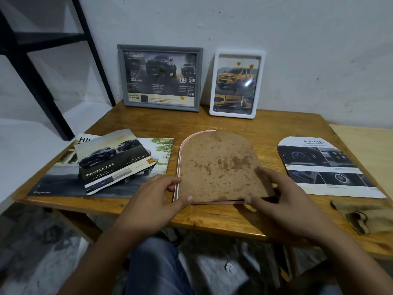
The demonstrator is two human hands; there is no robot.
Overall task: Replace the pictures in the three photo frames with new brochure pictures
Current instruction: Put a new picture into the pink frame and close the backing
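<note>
Wooden table [212,124] carries frames [160,77], brochures [116,162], cloth [365,216].

A grey frame [160,77] and a white frame [236,84] stand upright against the wall, both showing truck pictures. An arched pink frame [180,150] lies face down under its stained brown backing board [219,167]. An arch-cut brochure picture [325,167] lies right of it, loose brochures [110,165] left

Wall [297,39]: white, scuffed, with dark marks. Surface [212,122]: brown wood, set against the wall. A second, paler wooden top [365,141] adjoins it at right. Black metal rack [38,67] stands at left. Floor [32,241]: grey, mottled. Lighting: dim, even.
</note>
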